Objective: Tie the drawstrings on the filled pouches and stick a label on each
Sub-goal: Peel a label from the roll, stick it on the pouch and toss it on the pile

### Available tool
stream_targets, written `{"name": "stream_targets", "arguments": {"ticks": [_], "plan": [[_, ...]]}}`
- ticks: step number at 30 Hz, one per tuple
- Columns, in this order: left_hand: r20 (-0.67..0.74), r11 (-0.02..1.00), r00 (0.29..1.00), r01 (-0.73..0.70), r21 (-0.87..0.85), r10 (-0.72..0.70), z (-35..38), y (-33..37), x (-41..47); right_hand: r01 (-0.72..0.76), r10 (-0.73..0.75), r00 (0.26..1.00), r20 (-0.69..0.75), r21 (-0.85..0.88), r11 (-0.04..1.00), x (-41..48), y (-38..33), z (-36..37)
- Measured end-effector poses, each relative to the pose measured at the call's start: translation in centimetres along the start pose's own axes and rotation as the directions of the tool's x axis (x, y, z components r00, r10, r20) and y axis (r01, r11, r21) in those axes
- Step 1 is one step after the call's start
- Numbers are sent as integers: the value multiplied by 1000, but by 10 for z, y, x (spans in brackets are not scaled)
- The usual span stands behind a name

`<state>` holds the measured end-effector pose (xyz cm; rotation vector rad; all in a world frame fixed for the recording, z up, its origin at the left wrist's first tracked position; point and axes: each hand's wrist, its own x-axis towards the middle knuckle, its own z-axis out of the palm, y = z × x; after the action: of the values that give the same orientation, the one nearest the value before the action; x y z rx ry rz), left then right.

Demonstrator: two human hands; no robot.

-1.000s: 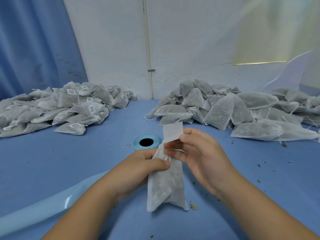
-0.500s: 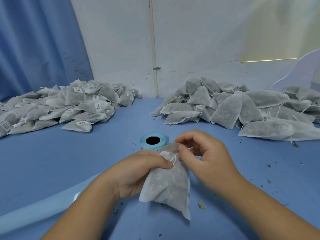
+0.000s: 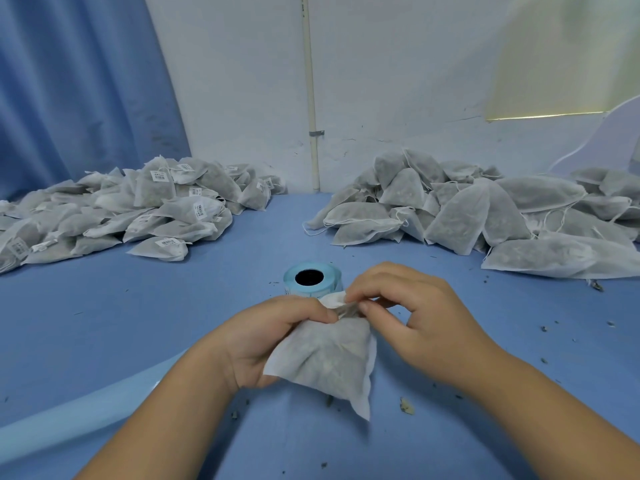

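Left hand (image 3: 273, 337) grips the gathered neck of the filled pouch (image 3: 325, 365), fingers curled round it. Right hand (image 3: 419, 317) pinches a small white flap (image 3: 335, 299) at that same neck, thumb and forefinger closed on it. Pouch is held just above the blue table (image 3: 173, 323), in front of the label roll (image 3: 313, 278).

Change: a second ago the label stood upright above the pouch in my right fingers. Now it is down at the neck, and the pouch body has bunched from long to squat.

The flap is probably that label going on over the drawstring, but the fingers crowd the spot and I see no knot.

Judgement: labelling nearly done. Next, press it flat, then add the pouch to the labelled pile (image 3: 138, 209) at left. Unlabelled pile (image 3: 485, 209) at right is large.
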<state>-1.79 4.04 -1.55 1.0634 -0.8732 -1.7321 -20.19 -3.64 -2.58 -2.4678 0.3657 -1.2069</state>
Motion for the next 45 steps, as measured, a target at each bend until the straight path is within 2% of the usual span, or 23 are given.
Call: {"name": "stream_targets", "arguments": {"ticks": [6, 12, 16, 20, 22, 25, 27, 29, 31, 35, 39, 41, 43, 45], "plan": [[33, 998, 999, -18, -68, 20, -3, 0, 2, 83, -80, 995, 52, -46, 995, 1, 0, -3], [61, 994, 998, -10, -110, 16, -5, -1, 1, 72, -53, 987, 149, -123, 990, -2, 1, -3], [49, 994, 995, -80, -79, 84, -1, -4, 3, 59, -30, 977, 212, -133, 989, -1, -2, -6], [-4, 988, 988, -153, -25, 153, -3, -5, 8, -9, 49, 965, 256, -155, 988, -2, -5, -6], [-41, 981, 980, -195, 11, 195, -5, -6, 10, -145, 150, 969, 197, -39, 989, -2, -6, -5], [-113, 952, 951, -271, 144, 288, -6, -10, 13, -381, 382, 923, 36, 204, 902, 1, -9, 0], [-149, 932, 934, -291, 215, 326, -4, -12, 14, -462, 486, 871, -65, 227, 857, 2, -8, 4], [-162, 921, 922, -312, 232, 353, 0, -13, 15, -578, 597, 802, 11, 267, 771, 1, -6, 5], [-170, 922, 916, -329, 204, 364, 4, -14, 15, -654, 642, 749, 163, 337, 677, 2, -6, 5], [-221, 923, 900, -343, 173, 376, 9, -18, 17, -708, 671, 686, 282, 472, 525, 2, -4, 6], [-211, 905, 884, -387, 176, 418, 10, -17, 19, -695, 636, 653, 410, 658, 290, 2, -4, 6], [-196, 896, 879, -400, 194, 435, 8, -18, 20, -671, 641, 641, 422, 713, 203, 2, -3, 7], [-200, 885, 873, -394, 248, 445, 8, -19, 21, -656, 672, 629, 391, 731, 189, 2, -5, 8], [-209, 870, 869, -371, 324, 449, 9, -20, 22, -648, 715, 623, 317, 721, 245, 3, -6, 10]]}}
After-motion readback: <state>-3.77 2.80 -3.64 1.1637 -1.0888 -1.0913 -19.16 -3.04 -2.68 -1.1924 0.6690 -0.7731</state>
